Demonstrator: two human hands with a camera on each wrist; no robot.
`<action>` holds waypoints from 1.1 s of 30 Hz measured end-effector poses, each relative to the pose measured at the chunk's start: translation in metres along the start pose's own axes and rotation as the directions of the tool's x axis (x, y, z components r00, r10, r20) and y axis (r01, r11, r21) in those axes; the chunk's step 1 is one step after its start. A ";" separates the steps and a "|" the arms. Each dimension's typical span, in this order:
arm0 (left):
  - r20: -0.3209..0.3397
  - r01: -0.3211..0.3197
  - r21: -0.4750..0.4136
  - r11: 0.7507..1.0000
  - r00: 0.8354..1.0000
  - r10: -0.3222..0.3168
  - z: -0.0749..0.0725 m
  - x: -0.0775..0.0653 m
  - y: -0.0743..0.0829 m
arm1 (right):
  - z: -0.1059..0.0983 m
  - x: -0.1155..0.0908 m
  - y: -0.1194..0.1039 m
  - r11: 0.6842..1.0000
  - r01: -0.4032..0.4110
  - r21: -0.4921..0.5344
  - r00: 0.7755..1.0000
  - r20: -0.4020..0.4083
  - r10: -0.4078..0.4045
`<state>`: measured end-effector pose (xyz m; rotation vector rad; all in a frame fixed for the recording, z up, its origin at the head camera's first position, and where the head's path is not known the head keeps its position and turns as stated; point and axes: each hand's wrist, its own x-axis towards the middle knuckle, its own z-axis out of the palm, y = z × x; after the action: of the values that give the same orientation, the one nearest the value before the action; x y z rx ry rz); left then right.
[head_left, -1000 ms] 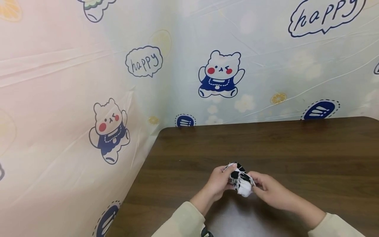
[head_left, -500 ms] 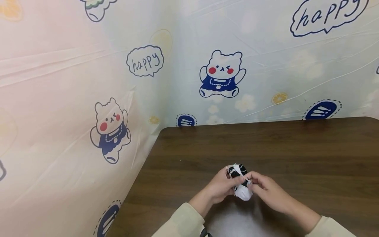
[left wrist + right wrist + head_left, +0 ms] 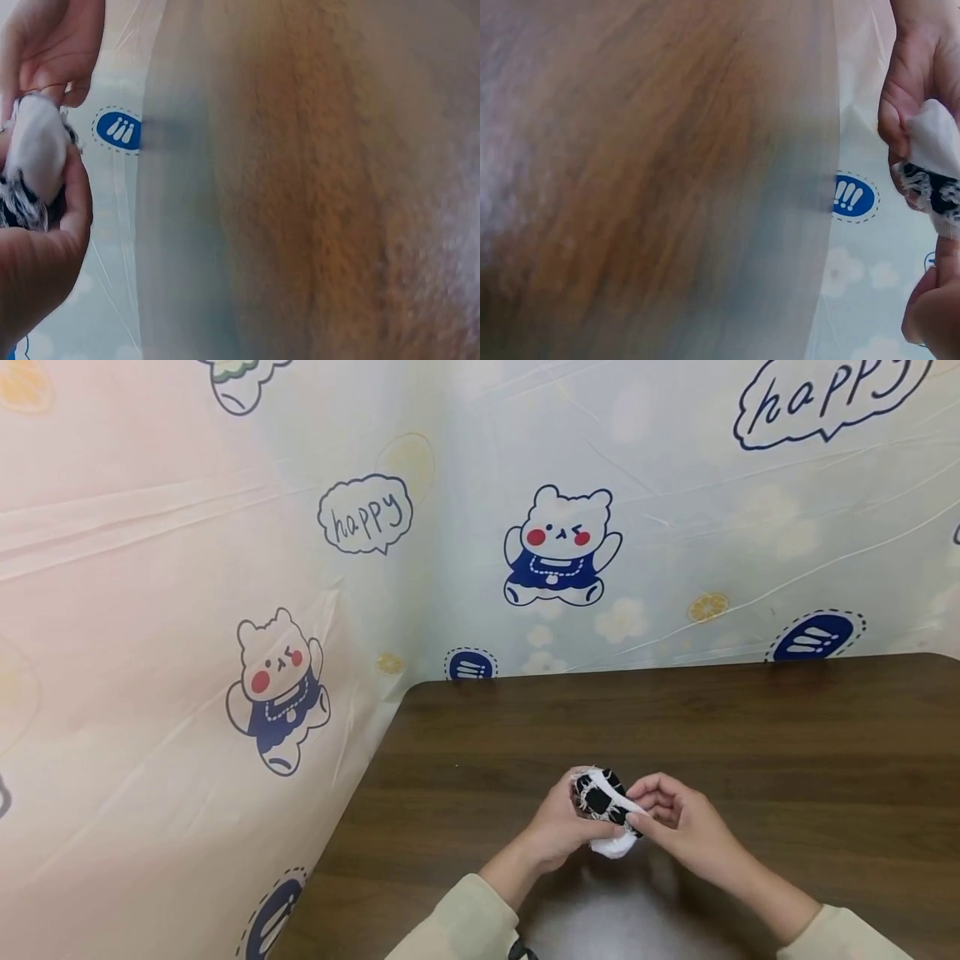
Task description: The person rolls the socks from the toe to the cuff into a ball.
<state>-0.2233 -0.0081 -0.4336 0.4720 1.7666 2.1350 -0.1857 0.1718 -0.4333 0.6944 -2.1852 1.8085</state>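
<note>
Held over the table in the head view is a bunched black-and-white sock [image 3: 600,800] with loose threads on its surface, as on the inside of a knit. My left hand [image 3: 553,828] grips it from the left, thumb across its lower part. From the other side my right hand [image 3: 688,828] pinches a white edge of the sock between thumb and forefinger. The smooth white end of the sock [image 3: 39,142] points up between both hands in the left wrist view. The right wrist view has this white end [image 3: 934,135] above a fringed black band.
Beneath the hands lies a dark brown wooden table [image 3: 480,727] with rounded back corners. A printed cloth [image 3: 420,577] with bears and "happy" bubbles hangs along its left and back edges.
The sock has turned in my hands, showing more of its threaded black-and-white side. My left thumb has shifted lower on it, and my right fingers have drawn its white edge rightward.
</note>
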 end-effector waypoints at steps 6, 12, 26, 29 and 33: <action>0.021 -0.010 0.105 0.994 1.000 0.008 0.001 0.002 0.001 | 0.000 0.004 -0.004 0.996 -0.057 0.064 0.998 -0.005 0.057; 0.110 0.030 0.130 0.991 0.993 -0.045 0.000 0.003 0.002 | 0.003 0.009 -0.007 0.993 -0.108 0.046 0.994 -0.032 0.109; 0.097 0.085 0.148 0.985 0.990 -0.100 -0.001 0.006 0.005 | 0.007 0.011 -0.010 0.837 -0.125 -0.533 0.975 -0.222 0.004; 0.107 0.145 0.087 0.986 0.982 -0.154 -0.001 0.007 0.005 | 0.006 0.011 -0.009 0.812 -0.099 -0.576 0.978 -0.209 -0.028; 0.095 0.163 0.030 0.986 0.982 -0.165 -0.001 0.009 0.004 | 0.007 0.011 -0.008 0.809 -0.091 -0.581 0.981 -0.193 -0.028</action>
<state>-0.2322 -0.0060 -0.4294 0.4135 1.7140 1.9489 -0.1911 0.1616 -0.4231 0.3225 -2.4290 1.0333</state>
